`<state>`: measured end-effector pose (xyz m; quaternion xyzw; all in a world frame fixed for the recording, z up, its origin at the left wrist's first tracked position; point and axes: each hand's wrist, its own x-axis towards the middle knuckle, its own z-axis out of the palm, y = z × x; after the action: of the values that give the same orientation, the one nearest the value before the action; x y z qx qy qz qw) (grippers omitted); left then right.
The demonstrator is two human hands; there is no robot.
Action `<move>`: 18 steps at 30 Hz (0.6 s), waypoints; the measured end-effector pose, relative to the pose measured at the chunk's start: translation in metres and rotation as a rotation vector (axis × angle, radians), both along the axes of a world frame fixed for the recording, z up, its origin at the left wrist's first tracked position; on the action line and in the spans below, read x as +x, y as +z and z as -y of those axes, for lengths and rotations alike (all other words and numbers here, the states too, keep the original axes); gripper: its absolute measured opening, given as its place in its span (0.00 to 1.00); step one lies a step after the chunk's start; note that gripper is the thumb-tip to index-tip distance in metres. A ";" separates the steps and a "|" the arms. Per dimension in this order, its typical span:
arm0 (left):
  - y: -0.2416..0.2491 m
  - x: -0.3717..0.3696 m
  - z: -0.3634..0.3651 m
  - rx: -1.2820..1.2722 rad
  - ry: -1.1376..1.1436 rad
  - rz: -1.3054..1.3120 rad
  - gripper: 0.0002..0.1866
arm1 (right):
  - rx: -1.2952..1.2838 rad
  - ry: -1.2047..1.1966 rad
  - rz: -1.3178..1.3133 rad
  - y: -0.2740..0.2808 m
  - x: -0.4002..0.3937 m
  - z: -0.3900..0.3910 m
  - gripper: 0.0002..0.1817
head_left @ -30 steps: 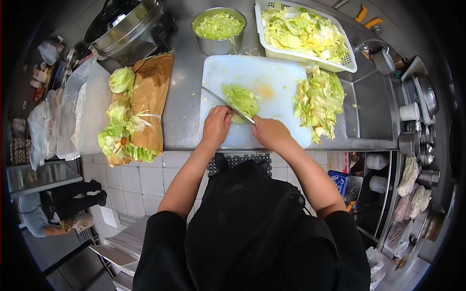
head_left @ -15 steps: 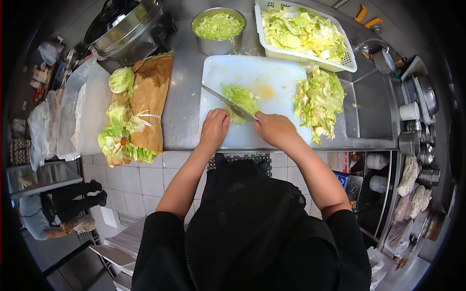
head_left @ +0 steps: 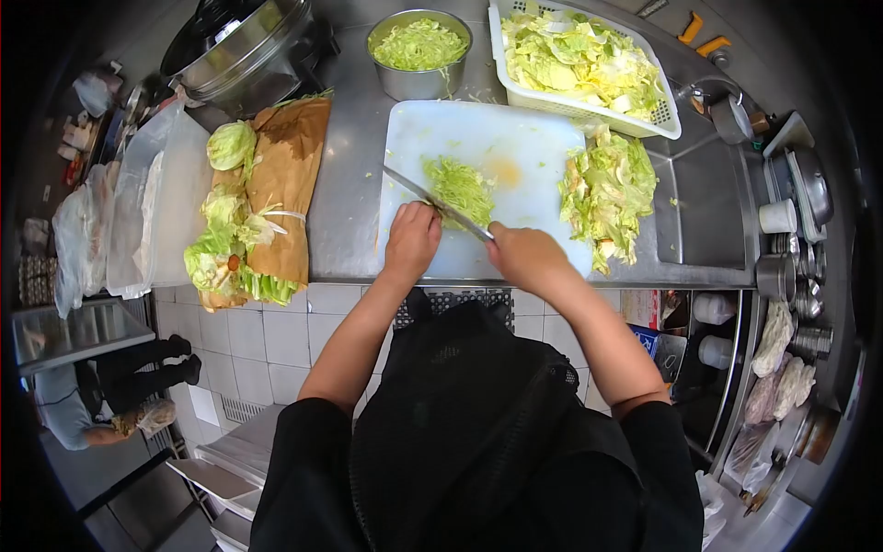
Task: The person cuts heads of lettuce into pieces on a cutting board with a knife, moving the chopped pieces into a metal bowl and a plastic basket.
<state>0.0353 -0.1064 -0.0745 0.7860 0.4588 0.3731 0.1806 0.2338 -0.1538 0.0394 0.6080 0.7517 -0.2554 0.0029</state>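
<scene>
My right hand (head_left: 526, 250) is wrapped round the handle of a long kitchen knife (head_left: 460, 221), whose blade slants up to the left across a white cutting board (head_left: 543, 138). Fingers curled, my left hand (head_left: 413, 239) rests on the board against the near side of the blade; what lies under its fingertips is hidden. Beyond the blade lies a pile of finely shredded lettuce (head_left: 458, 187). A brownish-yellow stain marks the board beside it. At the board's right edge sits a heap of loose lettuce leaves (head_left: 607, 198).
Behind the board stand a round metal pot (head_left: 420, 85) of shredded lettuce and a white basket (head_left: 589, 106) of lettuce pieces. On the left are a brown paper bag (head_left: 292, 175) and a lettuce head (head_left: 231, 145). A sink (head_left: 704, 212) lies right. Another person (head_left: 69, 405) stands far left.
The knife and both hands have shifted slightly; the blade now lies on the near side of the shredded pile, close against my left fingers. Lettuce seen below the blade earlier no longer shows.
</scene>
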 end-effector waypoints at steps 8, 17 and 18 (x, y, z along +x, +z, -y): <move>0.001 0.001 0.001 0.037 -0.007 -0.034 0.07 | -0.014 -0.007 0.006 0.006 0.004 -0.002 0.14; -0.005 -0.004 0.000 -0.035 0.033 -0.003 0.11 | -0.084 -0.234 -0.284 -0.012 0.013 0.000 0.14; -0.003 -0.001 -0.003 -0.034 0.028 0.003 0.11 | -0.081 -0.239 -0.278 -0.013 0.025 0.010 0.14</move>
<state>0.0344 -0.1034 -0.0773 0.7757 0.4759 0.3688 0.1894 0.2587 -0.1635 0.0266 0.6512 0.6562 -0.3658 -0.1070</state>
